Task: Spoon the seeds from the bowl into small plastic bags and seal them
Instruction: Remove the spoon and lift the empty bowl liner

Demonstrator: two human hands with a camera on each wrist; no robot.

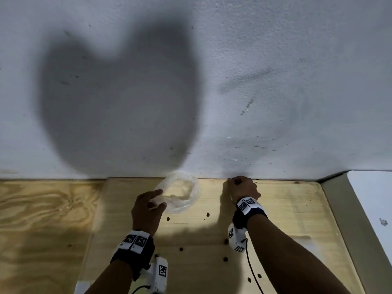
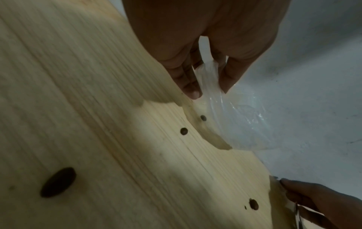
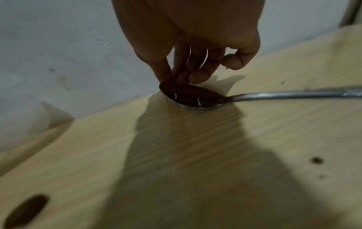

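My left hand (image 1: 148, 206) pinches the rim of a clear, limp plastic bag (image 1: 184, 196) between thumb and fingers (image 2: 194, 91); the bag (image 2: 240, 124) lies against the wall and looks empty. A metal spoon (image 3: 192, 97) rests on the wooden board, its handle (image 3: 293, 93) pointing right. My right hand (image 1: 241, 187) is at the board's far edge, with its bunched fingertips (image 3: 195, 75) pinching the far rim of the spoon's bowl. Anything between those fingertips is hidden. Dark round seeds (image 1: 207, 214) lie loose on the board. No bowl is in view.
The pale wooden board (image 1: 286, 209) butts against a white wall (image 1: 254, 81). More loose seeds (image 2: 184, 131) sit between my two arms. Grained plywood (image 1: 42, 209) lies to the left and a white ledge (image 1: 371, 209) to the right.
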